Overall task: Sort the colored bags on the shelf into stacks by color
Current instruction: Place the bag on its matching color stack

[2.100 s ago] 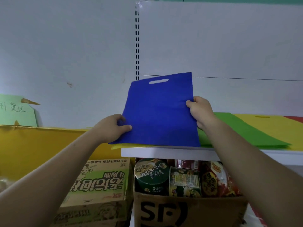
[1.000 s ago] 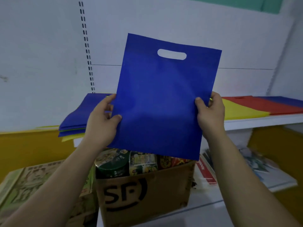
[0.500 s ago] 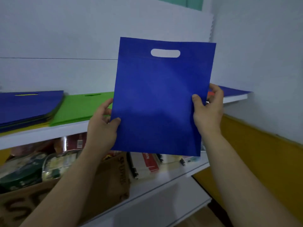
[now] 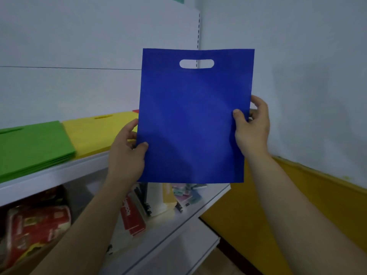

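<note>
**Inspector:** Hands?
**Assistant:** The left hand point(image 4: 127, 153) pinches the lower left edge of the blue bag point(image 4: 194, 120), thumb in front. The right hand point(image 4: 252, 130) pinches its right edge.
**Inspector:** Handling?
**Assistant:** The bag hangs upright in the air, handle slot on top. I judge it light, limp and easily creased, so grip both side edges.
**Inspector:** Beyond?
**Assistant:** The green stack point(image 4: 33, 143) and yellow stack point(image 4: 99, 132) lie side by side on the shelf point(image 4: 59, 173).

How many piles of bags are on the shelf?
3: a green pile at left, a yellow pile beside it, then a red sliver. The held blue bag may hide more.
</note>
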